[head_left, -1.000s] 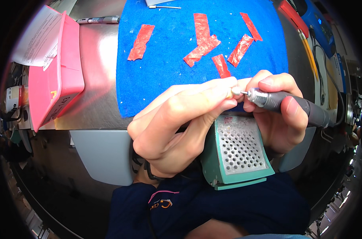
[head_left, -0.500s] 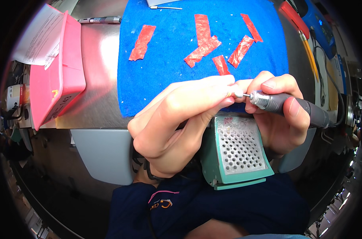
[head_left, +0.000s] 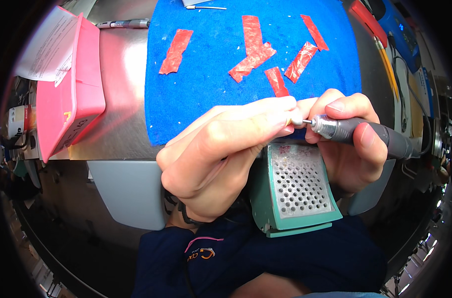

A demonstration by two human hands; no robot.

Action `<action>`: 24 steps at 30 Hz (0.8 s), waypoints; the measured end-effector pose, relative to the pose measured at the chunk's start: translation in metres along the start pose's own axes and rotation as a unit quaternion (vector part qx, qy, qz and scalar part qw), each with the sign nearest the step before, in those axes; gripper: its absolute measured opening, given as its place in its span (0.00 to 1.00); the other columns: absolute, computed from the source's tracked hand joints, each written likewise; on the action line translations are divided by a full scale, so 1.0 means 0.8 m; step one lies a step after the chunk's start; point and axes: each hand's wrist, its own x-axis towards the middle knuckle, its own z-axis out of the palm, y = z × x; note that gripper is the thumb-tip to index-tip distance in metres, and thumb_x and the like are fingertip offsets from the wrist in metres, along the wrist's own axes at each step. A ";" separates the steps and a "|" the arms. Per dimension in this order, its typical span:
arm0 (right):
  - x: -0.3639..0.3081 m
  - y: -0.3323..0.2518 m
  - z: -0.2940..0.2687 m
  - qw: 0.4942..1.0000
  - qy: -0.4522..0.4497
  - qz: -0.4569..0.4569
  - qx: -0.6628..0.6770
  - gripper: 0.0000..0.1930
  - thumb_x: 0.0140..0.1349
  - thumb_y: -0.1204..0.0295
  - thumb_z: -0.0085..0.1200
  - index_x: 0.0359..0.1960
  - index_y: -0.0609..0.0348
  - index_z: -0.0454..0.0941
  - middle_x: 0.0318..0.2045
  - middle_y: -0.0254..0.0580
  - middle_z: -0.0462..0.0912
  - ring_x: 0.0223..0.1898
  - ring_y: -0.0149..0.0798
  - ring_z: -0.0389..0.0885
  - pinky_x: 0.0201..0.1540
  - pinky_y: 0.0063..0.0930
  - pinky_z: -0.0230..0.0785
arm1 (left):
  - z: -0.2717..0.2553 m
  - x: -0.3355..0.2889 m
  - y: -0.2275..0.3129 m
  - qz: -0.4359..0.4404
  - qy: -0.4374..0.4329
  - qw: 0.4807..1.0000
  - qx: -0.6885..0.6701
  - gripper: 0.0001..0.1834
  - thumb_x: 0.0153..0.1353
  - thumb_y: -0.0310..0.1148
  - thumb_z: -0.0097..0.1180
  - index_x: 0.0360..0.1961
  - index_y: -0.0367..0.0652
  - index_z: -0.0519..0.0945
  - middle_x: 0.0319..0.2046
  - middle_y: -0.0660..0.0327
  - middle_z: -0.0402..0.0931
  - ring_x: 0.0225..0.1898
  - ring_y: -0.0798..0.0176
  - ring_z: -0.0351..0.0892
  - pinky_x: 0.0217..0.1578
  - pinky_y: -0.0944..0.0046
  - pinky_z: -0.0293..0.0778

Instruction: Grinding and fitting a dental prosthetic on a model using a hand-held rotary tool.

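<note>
My right hand [head_left: 348, 161] grips a dark grey rotary handpiece [head_left: 367, 135] with a silver collar, its cable trailing off to the right. A thin shank carries a rounded pale grey tip [head_left: 297, 118], which points left at my left fingertips. My left hand [head_left: 211, 149] is closed in a pinch on a small piece with a yellowish edge [head_left: 289, 119]. The fingers cover most of that piece, so its kind is hidden. The tip is against or very close to it. Below both hands stands a green box with a perforated metal grille [head_left: 303, 184].
A blue towel [head_left: 196, 99] bears several red tape strips [head_left: 253, 37] and a thin metal bit [head_left: 206, 7]. At left are a pink bin [head_left: 89, 89] with papers and a pen-like tool [head_left: 124, 24]. A blue device [head_left: 400, 30] and yellow-handled tool [head_left: 387, 67] lie right.
My left hand has shifted slightly left, and more of the rounded tip and the yellowish edge shows. My right hand with the handpiece has barely moved.
</note>
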 end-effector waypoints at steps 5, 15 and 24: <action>0.000 0.003 0.001 1.000 0.008 -0.004 -0.001 0.20 0.70 0.63 0.40 0.52 0.71 0.71 0.37 0.58 0.75 0.46 0.50 0.76 0.55 0.46 0.68 | -0.002 0.000 0.001 -0.005 -0.001 1.000 -0.006 0.13 0.55 0.08 0.59 0.39 0.28 0.73 0.40 0.31 0.80 0.43 0.46 0.85 0.41 0.59 0.86; -0.001 0.000 0.007 1.000 0.027 0.007 0.001 0.20 0.70 0.63 0.41 0.52 0.70 0.71 0.36 0.58 0.75 0.45 0.50 0.76 0.54 0.46 0.67 | -0.002 0.000 0.000 0.006 0.001 1.000 0.002 0.13 0.54 0.07 0.60 0.38 0.29 0.73 0.38 0.34 0.81 0.43 0.46 0.85 0.41 0.58 0.86; 0.000 0.003 0.004 1.000 0.007 0.001 0.020 0.21 0.70 0.62 0.41 0.52 0.68 0.71 0.36 0.57 0.75 0.42 0.48 0.76 0.54 0.46 0.66 | -0.001 0.000 -0.001 0.005 0.006 1.000 -0.013 0.14 0.53 0.08 0.61 0.38 0.29 0.73 0.39 0.35 0.81 0.43 0.46 0.86 0.41 0.58 0.86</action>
